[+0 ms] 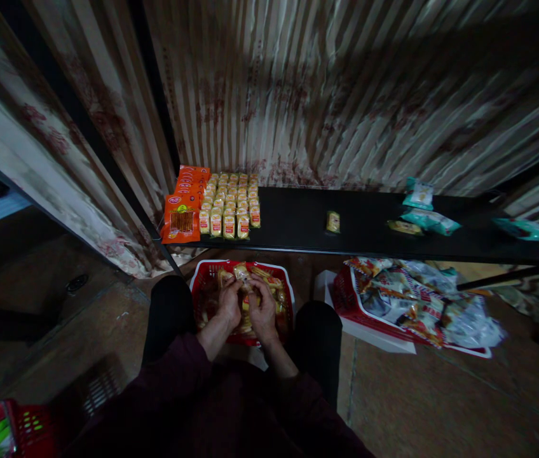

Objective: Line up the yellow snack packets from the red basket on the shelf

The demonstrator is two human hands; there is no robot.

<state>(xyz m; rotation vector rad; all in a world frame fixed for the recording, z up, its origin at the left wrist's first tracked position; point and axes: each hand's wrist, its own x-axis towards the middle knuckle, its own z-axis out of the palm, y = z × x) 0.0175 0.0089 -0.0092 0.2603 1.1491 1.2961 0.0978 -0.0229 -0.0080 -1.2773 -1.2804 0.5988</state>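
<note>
Both of my hands are together above a red basket (196, 284) with a white rim, which stands between my knees. My left hand (230, 303) and my right hand (262, 308) pinch a small yellow wrapped snack pack (241, 272) between their fingertips. More wrapped snacks (279, 296) lie loosely in the basket beneath. Just beyond it, on the black shelf (288, 219), similar yellow snack packs (229, 224) stand in close rows. Orange snack bags (182, 218) are lined up at their left.
One yellow pack (333, 222) lies alone mid-shelf. Teal packs (430, 221) rest farther right. A second red basket (346, 294), heaped with plastic-wrapped bags, stands on the floor at right. Another red basket (35, 421) is at lower left. A pleated curtain (298, 95) hangs behind the shelf.
</note>
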